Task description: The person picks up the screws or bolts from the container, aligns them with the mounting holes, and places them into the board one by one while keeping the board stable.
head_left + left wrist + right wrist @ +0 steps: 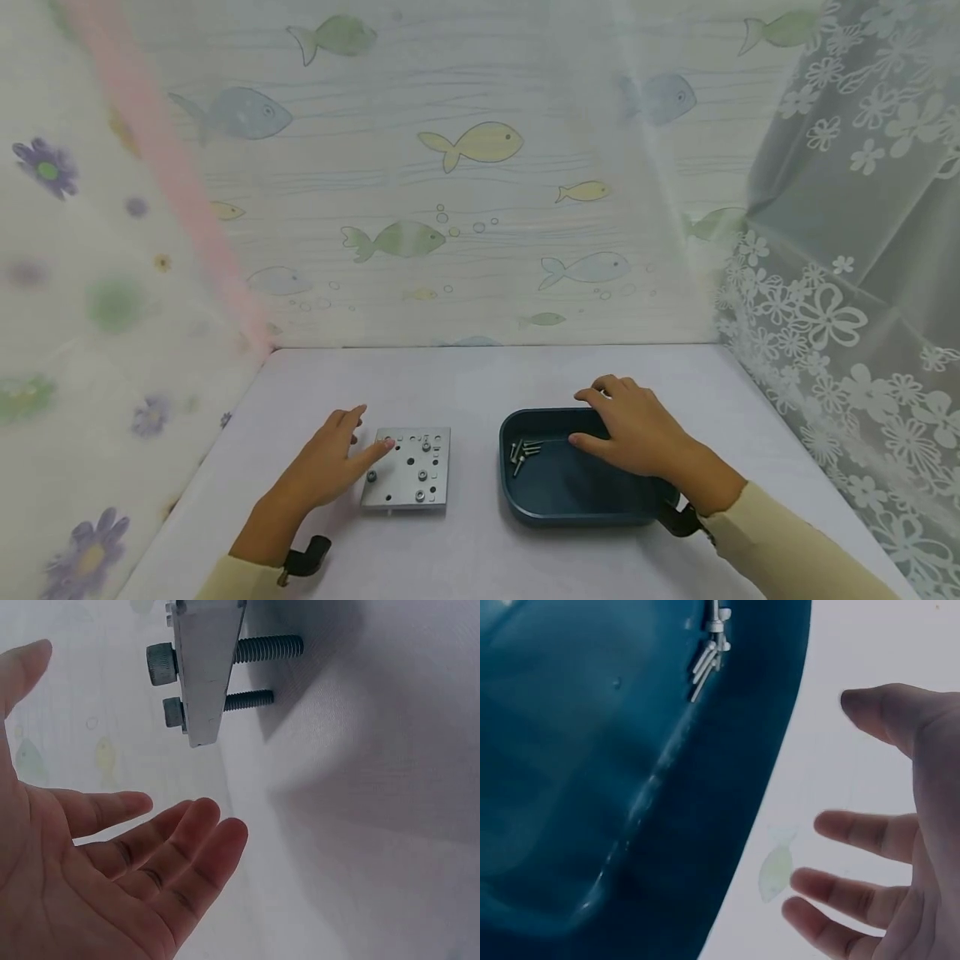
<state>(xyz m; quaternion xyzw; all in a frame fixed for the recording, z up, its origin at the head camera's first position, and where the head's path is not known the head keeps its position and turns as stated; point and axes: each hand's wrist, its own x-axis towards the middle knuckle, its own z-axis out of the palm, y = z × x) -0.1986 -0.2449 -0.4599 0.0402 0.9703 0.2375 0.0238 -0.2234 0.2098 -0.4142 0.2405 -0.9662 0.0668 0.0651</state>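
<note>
A square metal plate (397, 487) with several holes lies left of centre, bearing several socket-head screws (422, 476). In the left wrist view the plate (206, 675) shows edge-on, screw heads on one side, threaded shanks (268, 649) projecting from the other. The left hand (322, 467) hovers at the plate's left edge, fingers spread, holding nothing. Over the right part of a dark blue tray (555, 518), the right hand (637, 429) hovers with relaxed, parted fingers and holds nothing. Several small screws (525, 452) lie in the tray's left part, also visible in the right wrist view (709, 656).
The plate and tray stand apart on a white-covered table (472, 558). Behind it hangs a fish-print curtain (480, 200); a flowered cloth (82, 333) hangs at the left and a lace curtain (862, 250) at the right.
</note>
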